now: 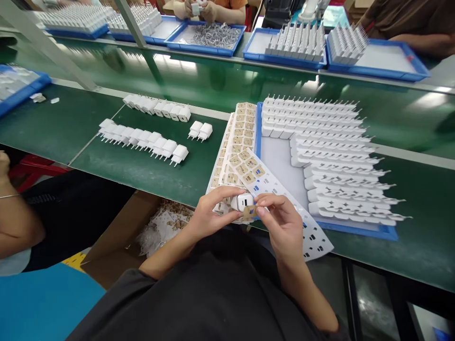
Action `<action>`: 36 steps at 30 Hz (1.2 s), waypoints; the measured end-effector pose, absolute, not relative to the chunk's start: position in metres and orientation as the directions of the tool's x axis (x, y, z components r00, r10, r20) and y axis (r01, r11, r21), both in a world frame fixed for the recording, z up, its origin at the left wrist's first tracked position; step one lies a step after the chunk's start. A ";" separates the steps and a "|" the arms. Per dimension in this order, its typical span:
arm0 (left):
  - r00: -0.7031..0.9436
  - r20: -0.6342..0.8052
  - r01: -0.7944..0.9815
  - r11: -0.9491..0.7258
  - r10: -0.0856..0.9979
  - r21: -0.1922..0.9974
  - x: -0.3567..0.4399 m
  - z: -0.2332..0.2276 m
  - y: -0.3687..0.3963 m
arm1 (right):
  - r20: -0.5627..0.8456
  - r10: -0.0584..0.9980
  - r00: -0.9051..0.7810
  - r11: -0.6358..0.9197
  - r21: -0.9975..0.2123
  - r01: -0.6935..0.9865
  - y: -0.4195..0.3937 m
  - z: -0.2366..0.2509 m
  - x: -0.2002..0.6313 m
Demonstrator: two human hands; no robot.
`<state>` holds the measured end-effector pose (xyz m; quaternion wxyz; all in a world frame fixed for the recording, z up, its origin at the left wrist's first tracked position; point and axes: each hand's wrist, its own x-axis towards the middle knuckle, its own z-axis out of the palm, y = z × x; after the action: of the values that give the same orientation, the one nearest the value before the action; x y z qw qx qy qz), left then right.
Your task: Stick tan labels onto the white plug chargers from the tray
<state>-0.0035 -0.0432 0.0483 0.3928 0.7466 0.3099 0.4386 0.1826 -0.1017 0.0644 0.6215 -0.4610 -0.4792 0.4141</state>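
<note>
A white plug charger (243, 201) with its port face toward me is pinched between the thumb and fingers of my left hand (215, 208). My right hand (280, 220) grips a small tan sticker (249, 212) between thumb and forefinger, right at the charger's lower edge. Under my hands lies a sticker sheet (273, 182), partly peeled, its lower part showing bare white backing with dark cutouts. More sheets of tan stickers (245, 125) are stacked behind it. To the right, a blue tray (280, 156) holds rows of white chargers (327, 161), pins pointing right.
On the green table to the left stand two rows of chargers (142, 137) and a separate pair (200, 130). Across the conveyor (199, 80), blue trays hold chargers and metal pieces (216, 36); co-workers sit behind. A cardboard box (117, 237) with scraps is below left.
</note>
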 end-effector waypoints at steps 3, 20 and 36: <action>0.423 0.448 0.118 -0.538 0.787 0.835 -0.003 0.051 -0.043 | 0.167 0.957 0.237 0.186 -0.981 -0.059 -0.099 0.063 0.181; 0.433 0.474 0.133 -0.574 0.767 0.808 -0.001 0.056 -0.043 | 0.158 0.961 0.226 0.165 -0.986 -0.013 -0.096 0.064 0.179; 0.435 0.503 0.139 -0.607 0.747 0.782 -0.002 0.057 -0.045 | 0.276 0.919 0.282 0.200 -0.942 0.268 -0.096 0.067 0.170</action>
<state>-0.0022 -0.0447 0.0565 0.3390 0.7762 0.2852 0.4486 0.1699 -0.0962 0.0667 0.5686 -0.5637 -0.5263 0.2863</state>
